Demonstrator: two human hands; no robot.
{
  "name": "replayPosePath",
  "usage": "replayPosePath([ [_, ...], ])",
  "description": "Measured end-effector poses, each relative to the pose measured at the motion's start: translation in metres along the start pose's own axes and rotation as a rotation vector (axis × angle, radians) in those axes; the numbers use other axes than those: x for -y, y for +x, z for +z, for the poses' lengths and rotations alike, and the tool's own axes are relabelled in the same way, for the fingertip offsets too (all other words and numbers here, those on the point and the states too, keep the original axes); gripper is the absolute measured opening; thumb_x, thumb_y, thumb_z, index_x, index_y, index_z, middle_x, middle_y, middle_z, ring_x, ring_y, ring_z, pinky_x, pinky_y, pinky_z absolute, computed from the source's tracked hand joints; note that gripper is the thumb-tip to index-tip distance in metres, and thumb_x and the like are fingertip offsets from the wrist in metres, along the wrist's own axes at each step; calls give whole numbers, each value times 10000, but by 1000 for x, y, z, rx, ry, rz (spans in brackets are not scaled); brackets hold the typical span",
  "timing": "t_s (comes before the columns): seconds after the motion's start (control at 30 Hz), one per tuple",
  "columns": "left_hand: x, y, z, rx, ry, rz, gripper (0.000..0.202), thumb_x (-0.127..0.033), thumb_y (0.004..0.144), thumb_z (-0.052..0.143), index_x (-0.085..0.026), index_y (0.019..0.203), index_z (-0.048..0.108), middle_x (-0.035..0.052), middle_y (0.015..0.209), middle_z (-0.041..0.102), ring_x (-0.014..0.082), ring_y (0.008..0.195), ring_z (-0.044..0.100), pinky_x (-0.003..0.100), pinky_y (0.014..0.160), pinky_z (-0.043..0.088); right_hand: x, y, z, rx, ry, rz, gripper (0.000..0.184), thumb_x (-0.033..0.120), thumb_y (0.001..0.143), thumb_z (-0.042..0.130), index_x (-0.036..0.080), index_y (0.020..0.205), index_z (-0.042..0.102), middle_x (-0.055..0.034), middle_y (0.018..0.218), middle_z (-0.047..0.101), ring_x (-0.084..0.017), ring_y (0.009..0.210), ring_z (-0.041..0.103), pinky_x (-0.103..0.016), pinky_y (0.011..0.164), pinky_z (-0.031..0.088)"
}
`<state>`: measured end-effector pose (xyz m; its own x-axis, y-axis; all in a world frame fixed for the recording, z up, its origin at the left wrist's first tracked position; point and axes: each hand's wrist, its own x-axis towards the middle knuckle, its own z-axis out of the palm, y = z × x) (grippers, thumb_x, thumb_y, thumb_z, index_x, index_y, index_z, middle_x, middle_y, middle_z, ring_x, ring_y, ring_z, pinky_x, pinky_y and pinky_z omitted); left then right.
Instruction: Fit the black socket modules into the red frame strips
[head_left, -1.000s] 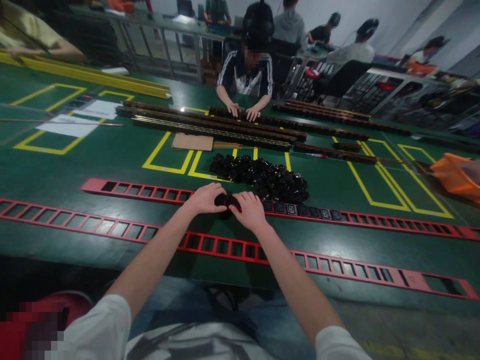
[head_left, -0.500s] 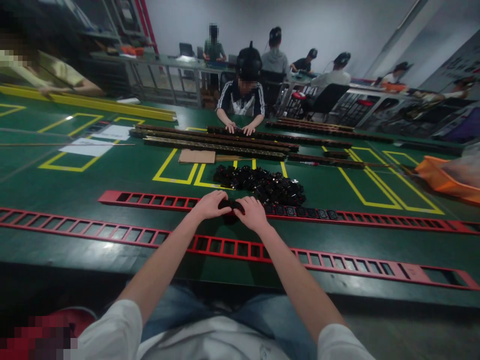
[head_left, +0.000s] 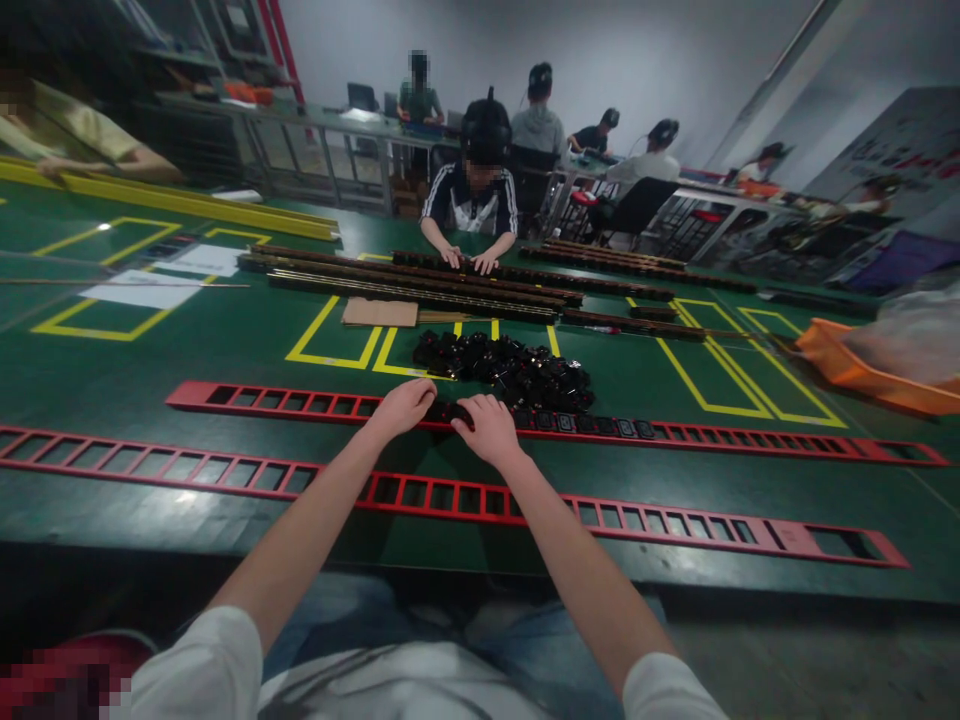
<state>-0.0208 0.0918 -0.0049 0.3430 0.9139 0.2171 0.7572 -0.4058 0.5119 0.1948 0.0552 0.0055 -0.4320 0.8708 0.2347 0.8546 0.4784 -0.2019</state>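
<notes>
A long red slotted strip [head_left: 337, 404] lies across the green table, with several black square sockets [head_left: 565, 423] seated in its slots to the right of my hands. My left hand [head_left: 403, 408] is over this strip, its fingers curled together; what they hold, if anything, is hidden. Just right of it, my right hand [head_left: 489, 428] has thumb and fingers closed around a dark socket [head_left: 456, 412] at the strip. Whether that socket is fully in its slot cannot be made out. Behind the strip lies a heap of loose black sockets [head_left: 510, 368].
Nearer me lies a second red slotted strip [head_left: 442, 496]. Beyond the heap are a cardboard piece [head_left: 379, 312] and long dark rails [head_left: 420, 288], where a co-worker [head_left: 472, 200] has both hands. An orange bin [head_left: 870, 372] stands at the right, white papers [head_left: 146, 289] at the left.
My hands were together on a dark socket above the strip; now they are slightly apart, the left drawn away and the socket lower at the strip. The whole view has shifted a little.
</notes>
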Motion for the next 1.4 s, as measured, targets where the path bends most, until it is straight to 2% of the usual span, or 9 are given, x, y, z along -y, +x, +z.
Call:
replayPosePath([
  [0.17, 0, 1, 1, 10, 8, -15, 248, -250, 922, 375, -208, 871, 614, 55, 901, 649, 205, 858, 602, 329, 784, 481, 0, -1, -2, 6, 6, -7, 357, 438, 960, 557, 237, 1249, 610, -77, 1174, 645, -242, 1099, 525, -375, 911, 410],
  [0.5, -1, 2, 2, -4, 10, -44, 244, -246, 889, 407, -217, 937, 645, 45, 925, 688, 198, 831, 628, 311, 735, 483, 0, -1, -1, 5, -18, -13, 371, 449, 963, 548, 238, 1263, 606, -77, 1186, 643, -247, 1100, 527, -380, 898, 417],
  [1.23, -4, -1, 0, 26, 48, -20, 222, -225, 941, 395, -226, 909, 614, 57, 988, 663, 216, 973, 615, 343, 828, 504, 1, 4, -2, 23, 21, 15, 353, 430, 951, 565, 223, 1230, 631, -88, 1189, 650, -257, 1105, 523, -386, 923, 389],
  [1.4, -1, 2, 0, -34, -21, -26, 159, -286, 935, 471, -229, 969, 616, 55, 1074, 628, 209, 995, 614, 333, 815, 524, 0, 4, -3, 14, 22, 13, 336, 427, 945, 581, 230, 1212, 636, -73, 1179, 654, -244, 1096, 529, -371, 905, 400],
])
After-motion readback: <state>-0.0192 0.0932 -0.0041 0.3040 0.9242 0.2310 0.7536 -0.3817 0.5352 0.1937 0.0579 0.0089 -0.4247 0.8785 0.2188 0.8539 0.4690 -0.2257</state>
